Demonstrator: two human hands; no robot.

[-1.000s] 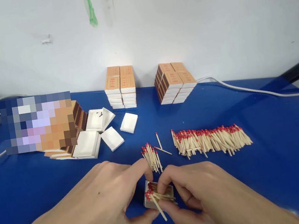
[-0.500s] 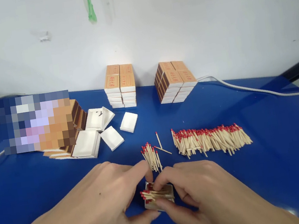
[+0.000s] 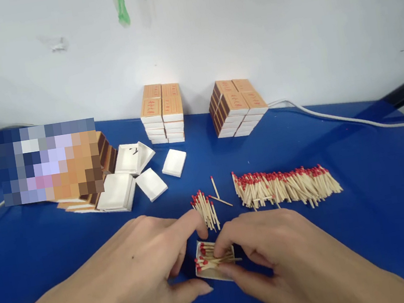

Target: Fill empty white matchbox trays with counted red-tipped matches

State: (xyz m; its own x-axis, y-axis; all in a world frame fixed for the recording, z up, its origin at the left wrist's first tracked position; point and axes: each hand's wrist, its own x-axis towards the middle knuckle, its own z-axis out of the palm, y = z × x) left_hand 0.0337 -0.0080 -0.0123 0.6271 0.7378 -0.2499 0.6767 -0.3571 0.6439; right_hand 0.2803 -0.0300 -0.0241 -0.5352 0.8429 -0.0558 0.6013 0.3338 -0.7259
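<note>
A small white matchbox tray (image 3: 206,272) lies on the blue table (image 3: 369,228) near its front edge, partly filled with red-tipped matches (image 3: 211,260). My left hand (image 3: 143,266) pinches the tray's left end between forefinger and thumb. My right hand (image 3: 274,254) grips the right end, with its fingertips pressing on the matches inside. Just beyond the tray sits a small bunch of matches (image 3: 205,210), and two loose matches (image 3: 217,193) lie beside it.
A long heap of matches (image 3: 287,187) lies to the right. Two stacks of orange-topped matchboxes (image 3: 163,113) (image 3: 237,107) stand by the white wall. Empty white trays (image 3: 144,172) and more boxes lie at the left. A grey cable (image 3: 337,121) runs along the back right.
The matches that stuck out over the tray's front edge now lie flatter in the tray. Both hands stay on the tray, which has turned slightly.
</note>
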